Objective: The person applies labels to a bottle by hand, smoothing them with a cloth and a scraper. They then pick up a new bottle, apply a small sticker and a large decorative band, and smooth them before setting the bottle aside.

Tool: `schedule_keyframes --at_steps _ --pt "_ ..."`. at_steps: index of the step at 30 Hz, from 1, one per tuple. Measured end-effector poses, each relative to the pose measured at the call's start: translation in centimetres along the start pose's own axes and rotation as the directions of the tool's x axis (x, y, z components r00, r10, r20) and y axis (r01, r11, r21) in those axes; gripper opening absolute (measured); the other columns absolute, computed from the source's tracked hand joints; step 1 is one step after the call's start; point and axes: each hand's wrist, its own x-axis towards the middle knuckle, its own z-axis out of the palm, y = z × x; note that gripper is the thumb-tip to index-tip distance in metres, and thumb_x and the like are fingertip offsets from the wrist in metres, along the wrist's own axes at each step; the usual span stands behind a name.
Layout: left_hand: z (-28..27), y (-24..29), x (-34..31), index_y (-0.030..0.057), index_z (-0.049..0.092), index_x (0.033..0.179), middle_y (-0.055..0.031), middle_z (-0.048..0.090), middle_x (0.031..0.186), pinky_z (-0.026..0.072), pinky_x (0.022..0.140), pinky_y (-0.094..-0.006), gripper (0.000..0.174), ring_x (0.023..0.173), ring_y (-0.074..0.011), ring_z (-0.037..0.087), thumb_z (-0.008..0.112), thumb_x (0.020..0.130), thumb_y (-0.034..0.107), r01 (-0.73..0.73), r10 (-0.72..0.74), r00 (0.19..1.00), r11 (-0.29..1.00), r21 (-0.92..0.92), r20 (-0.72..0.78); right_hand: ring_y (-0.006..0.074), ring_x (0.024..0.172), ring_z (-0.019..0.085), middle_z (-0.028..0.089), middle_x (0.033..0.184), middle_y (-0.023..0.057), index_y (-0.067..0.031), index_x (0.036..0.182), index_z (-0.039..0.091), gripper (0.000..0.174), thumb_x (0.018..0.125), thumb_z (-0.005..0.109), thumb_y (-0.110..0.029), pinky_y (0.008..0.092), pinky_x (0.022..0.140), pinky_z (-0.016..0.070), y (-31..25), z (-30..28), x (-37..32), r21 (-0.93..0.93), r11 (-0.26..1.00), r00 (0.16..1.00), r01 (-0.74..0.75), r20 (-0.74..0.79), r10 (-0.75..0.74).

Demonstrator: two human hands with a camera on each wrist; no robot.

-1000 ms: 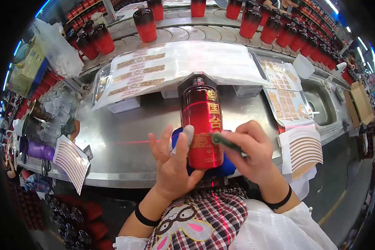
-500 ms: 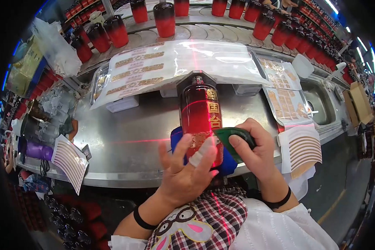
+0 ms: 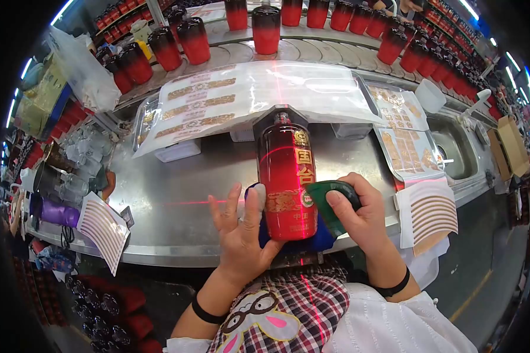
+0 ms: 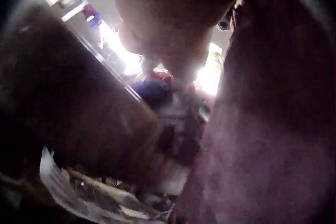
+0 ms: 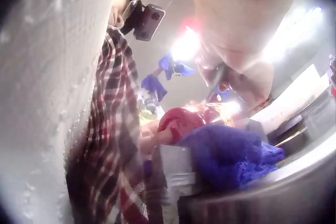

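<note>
Noting red bottle (image 3: 285,170) lying on its side on a blue pad (image 3: 321,241) at the near edge of the surface (image 3: 176,176), neck pointing far. Noting left grip (image 3: 241,235) with fingers straight and spread, resting flat against the bottle's left flank, clamping nothing. Noting right grip (image 3: 362,220) curled tight round a green scraper (image 3: 321,197), its edge touching the gold emblem (image 3: 284,200) low on the bottle.

Judging risks:
- bottle rolling on the soft pad under sideways scraper pressure, with only flat fingers bracing it
- emblem creasing or drifting off the red laser line (image 3: 188,203) running across the surface
- scraper edge possibly scuffing the gloss

Logging surroundings, working outward:
- striped sticker sheet (image 3: 103,226) hanging over the near-left edge
- second striped sheet (image 3: 433,212) at near right
- gold decal sheets (image 3: 406,144) right of the bottle
- wide film sheet (image 3: 247,94) lying just beyond the neck, crowding any push farther
- sink (image 3: 453,147) at far right
- conveyor bottles (image 3: 265,26) standing in a row farthest off

Finding both wrist views too blurred for detail.
</note>
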Motion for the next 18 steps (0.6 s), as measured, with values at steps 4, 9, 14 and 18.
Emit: schedule_keyframes --at_steps 4,9,14,18 --pt "-2.1 1.5 1.9 -0.0045 0.033 0.146 -0.0237 0.046 0.143 0.0056 0.116 -0.0616 0.090 0.140 -0.0412 0.034 0.072 0.083 0.046 -0.287 0.236 0.953 0.906 0.310 0.190 0.0163 0.063 0.055 0.057 0.076 0.0076 0.0003 0.094 0.064 0.016 0.086 0.073 -0.011 0.0289 0.058 0.0444 -0.1 0.0 -0.2 -0.091 0.987 0.983 0.129 -0.116 -0.140" --pt "0.2 0.0 0.5 -0.0043 0.030 0.148 -0.0236 0.044 0.145 0.0058 0.116 -0.0623 0.095 0.140 -0.0419 0.033 0.074 0.081 0.045 -0.097 0.090 0.992 0.992 0.078 0.090 0.0241 0.069 0.058 0.058 0.083 0.0109 -0.0034 0.100 0.067 0.027 0.076 0.079 -0.007 0.0315 0.059 0.0455 -1.2 0.7 -0.2 -0.330 0.821 0.879 0.466 0.062 -0.474" --pt "-0.3 0.3 0.3 -0.0013 0.033 0.148 -0.0109 0.052 0.143 0.0033 0.114 -0.0652 0.093 0.142 -0.0402 0.031 0.077 0.076 0.038 -0.083 0.081 0.996 0.995 0.061 0.036 0.0199 0.068 0.056 0.057 0.081 0.0082 -0.0020 0.101 0.067 0.025 0.078 0.077 -0.006 0.0281 0.060 0.0423 -2.1 0.2 -0.4 -0.064 0.912 0.906 0.405 0.163 -0.390" --pt "-0.2 2.3 1.0 -0.0034 0.035 0.146 -0.0141 0.057 0.137 0.0033 0.115 -0.0644 0.085 0.142 -0.0406 0.030 0.074 0.081 0.036 -0.279 0.264 0.958 0.947 0.161 0.110 0.0098 0.070 0.053 0.057 0.081 0.0046 0.0005 0.095 0.064 0.014 0.088 0.070 -0.010 0.0250 0.061 0.0420 -0.2 0.2 -0.7 0.104 0.994 0.999 0.017 0.034 -0.021"
